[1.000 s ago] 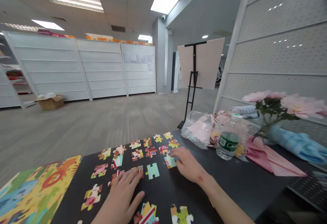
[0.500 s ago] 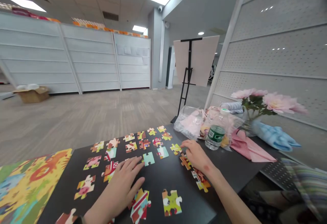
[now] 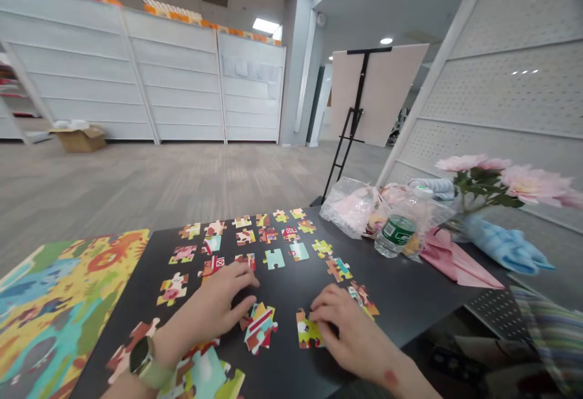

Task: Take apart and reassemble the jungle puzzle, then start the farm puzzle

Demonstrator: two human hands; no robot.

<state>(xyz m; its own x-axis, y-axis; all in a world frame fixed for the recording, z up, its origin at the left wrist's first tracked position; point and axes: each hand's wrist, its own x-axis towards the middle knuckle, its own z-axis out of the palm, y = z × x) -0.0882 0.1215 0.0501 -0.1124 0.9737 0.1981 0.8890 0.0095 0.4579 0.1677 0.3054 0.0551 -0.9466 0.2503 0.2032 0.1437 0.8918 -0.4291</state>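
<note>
And here the right hand [image 3: 341, 324] is curled narrowly over a green puzzle piece [image 3: 306, 333], its right side covered by thumb and fingers; whether the piece is pinched or merely touched cannot be told. Care is called for at this point: the piece is best taken lightly by its edges, kept level and picture side up, with no pressure put on the tabs. If it is slid, a low, slow path should be preferred, so that the brown-and-blue pieces [image 3: 339, 269] just beyond are not nudged.

Over to the left hand [image 3: 223, 296]: the thumb is held well apart from the fingers, and nothing is seen gripped. A red piece [image 3: 248, 260] is partly hidden beyond its fingertips. Between the two hands, on the black bench [image 3: 285, 365], a striped stack [image 3: 260, 327] is placed, nearer the left thumb; the green piece is set to its right, apart from it. Below the left wrist a loose pile [image 3: 207, 373] is spread, so that forearm is best kept raised, lest pieces be swept along.
</note>
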